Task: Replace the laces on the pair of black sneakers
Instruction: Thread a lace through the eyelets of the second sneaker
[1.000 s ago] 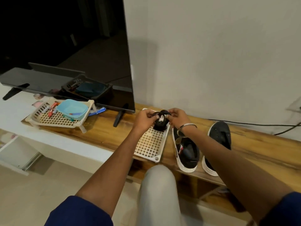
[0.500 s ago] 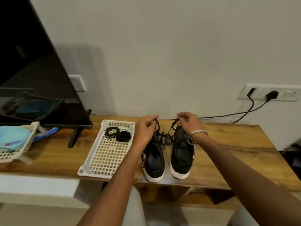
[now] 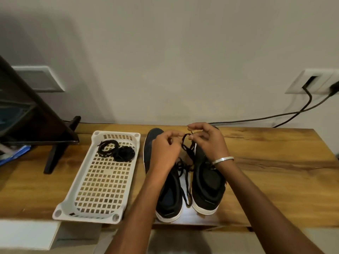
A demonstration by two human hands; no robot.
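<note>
Your left hand and right hand both pinch black lace above sneakers, fingers curled on it. Sneakers sit side by side on wooden table, just right of white tray holding coiled laces.

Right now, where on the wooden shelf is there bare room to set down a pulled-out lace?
Bare wood lies right of the right sneaker, out to the shelf end, and between the TV foot and the white tray. The tray's near part is free; coiled laces fill its far end. Between the sneakers it is crowded.
</note>
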